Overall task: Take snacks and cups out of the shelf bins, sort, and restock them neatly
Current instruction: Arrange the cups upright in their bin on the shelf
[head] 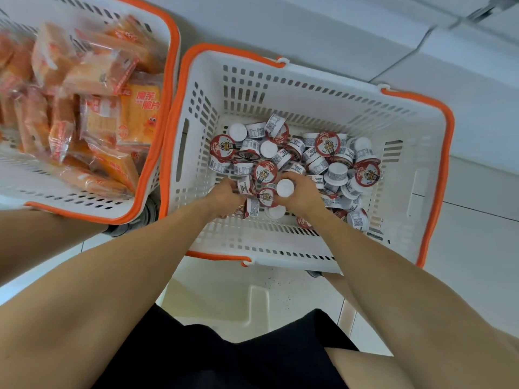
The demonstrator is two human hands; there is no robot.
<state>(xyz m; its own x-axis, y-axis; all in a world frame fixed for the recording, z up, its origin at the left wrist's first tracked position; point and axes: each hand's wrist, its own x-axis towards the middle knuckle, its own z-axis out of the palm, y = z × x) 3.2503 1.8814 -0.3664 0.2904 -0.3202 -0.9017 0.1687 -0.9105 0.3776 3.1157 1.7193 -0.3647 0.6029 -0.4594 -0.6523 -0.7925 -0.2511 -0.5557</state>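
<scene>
Spillage is my worry: small white plastic cups with red foil lids (295,167) lie jumbled in the white slotted basket with orange rim (438,175), and overfull grabs could drop some. My left hand (226,193) and right hand (299,193), arms stretched down, each curl around cups.

My arms are bare from wrist to upper arm, no sleeves showing. My left grip (226,196) and right grip (302,195) wear no gloves. I wear black shorts (213,357), dark plain fabric, ending above my bare knees.
</scene>
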